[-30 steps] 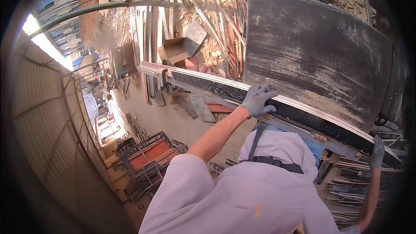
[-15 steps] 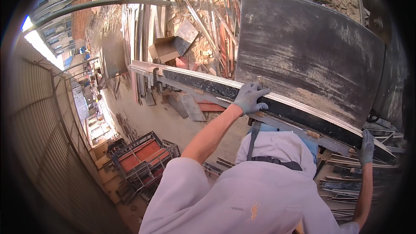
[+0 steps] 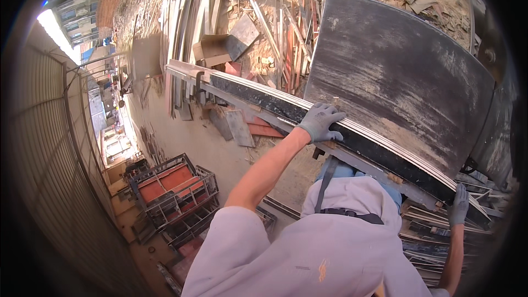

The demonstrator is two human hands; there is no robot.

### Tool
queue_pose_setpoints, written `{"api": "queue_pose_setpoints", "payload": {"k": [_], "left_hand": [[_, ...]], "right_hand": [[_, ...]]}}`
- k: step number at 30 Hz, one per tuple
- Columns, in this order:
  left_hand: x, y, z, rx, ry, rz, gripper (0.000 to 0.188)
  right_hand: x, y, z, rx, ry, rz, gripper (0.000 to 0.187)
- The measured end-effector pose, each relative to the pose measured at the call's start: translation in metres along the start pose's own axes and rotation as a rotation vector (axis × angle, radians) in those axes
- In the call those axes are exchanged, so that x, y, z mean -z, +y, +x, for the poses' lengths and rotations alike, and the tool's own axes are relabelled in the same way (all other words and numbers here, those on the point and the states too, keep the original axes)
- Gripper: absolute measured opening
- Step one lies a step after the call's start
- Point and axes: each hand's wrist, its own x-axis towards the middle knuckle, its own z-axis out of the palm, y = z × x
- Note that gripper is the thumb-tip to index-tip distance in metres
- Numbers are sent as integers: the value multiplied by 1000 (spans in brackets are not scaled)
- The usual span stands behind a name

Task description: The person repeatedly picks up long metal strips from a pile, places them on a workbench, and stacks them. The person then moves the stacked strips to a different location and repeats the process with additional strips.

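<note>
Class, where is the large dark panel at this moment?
In the head view, the large dark panel is at the upper right, just beyond the black strips under the left hand.

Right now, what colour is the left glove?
The left glove is grey, clearest in the head view.

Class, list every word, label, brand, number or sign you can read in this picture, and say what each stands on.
No text can be read.
Shirt: an orange mark and a small dark line of print, both too small and blurred.
Left glove, right glove, dark plank: no readable lettering.
</note>
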Motion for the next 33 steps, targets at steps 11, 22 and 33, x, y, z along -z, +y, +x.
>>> {"api": "queue_pose_setpoints", "payload": {"k": [11,22,33], "left_hand": [[55,-150,-83,124,7,119,81],[52,-365,-149,138,227,-45,80],[62,-377,-142,-15,478,32,74]], "right_hand": [[9,-19,-6,-215,-90,66,90],[74,-13,-17,-195,-80,-462,95],[213,-549,335,107,88,367,54]]}}
